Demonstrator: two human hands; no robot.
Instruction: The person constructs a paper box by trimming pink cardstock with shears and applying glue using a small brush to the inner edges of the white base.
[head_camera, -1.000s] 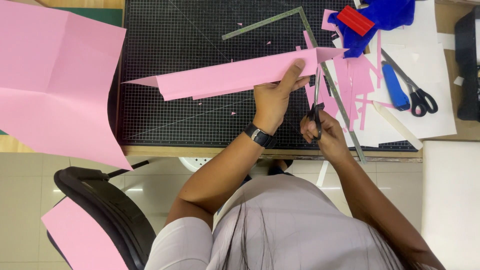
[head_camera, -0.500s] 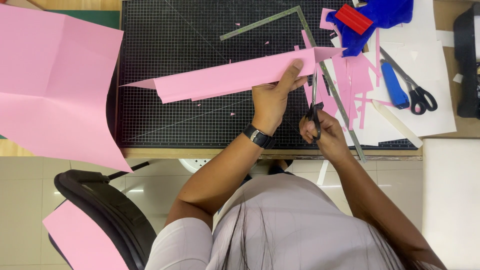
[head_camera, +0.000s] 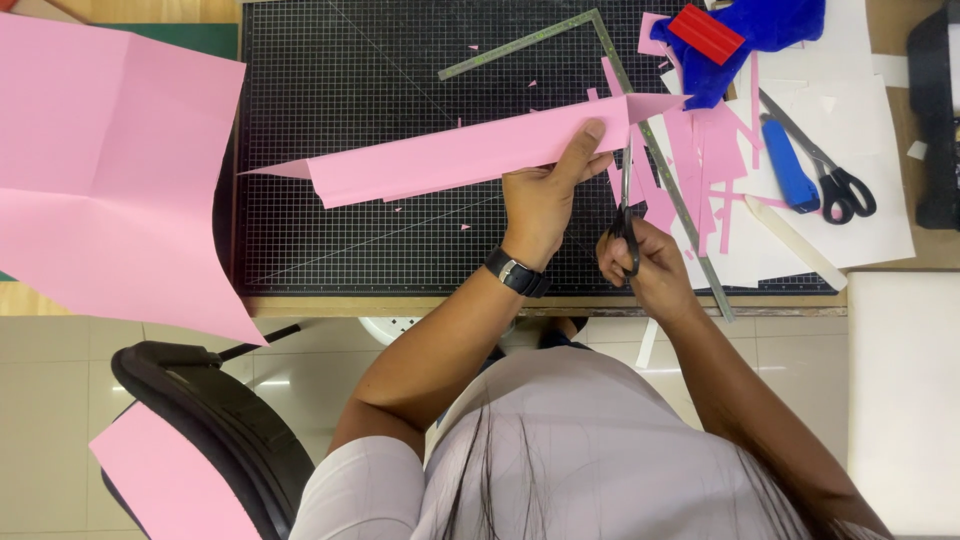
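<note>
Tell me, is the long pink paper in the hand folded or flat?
Folded: the long pink paper shows a doubled edge; the left hand holds it.

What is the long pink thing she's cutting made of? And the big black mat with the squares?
The folded pink strip looks like thin matte paper: it holds sharp creases and bends where the left hand pinches it. The scissors in the right hand show shiny metal blades. The black gridded cutting mat seems rubbery plastic, dull, though that is less sure.

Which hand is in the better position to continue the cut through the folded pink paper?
The right hand: it already holds the black scissors, blades pointing up at the folded pink paper. The left hand grips that paper beside the blades, steadying it.
</note>
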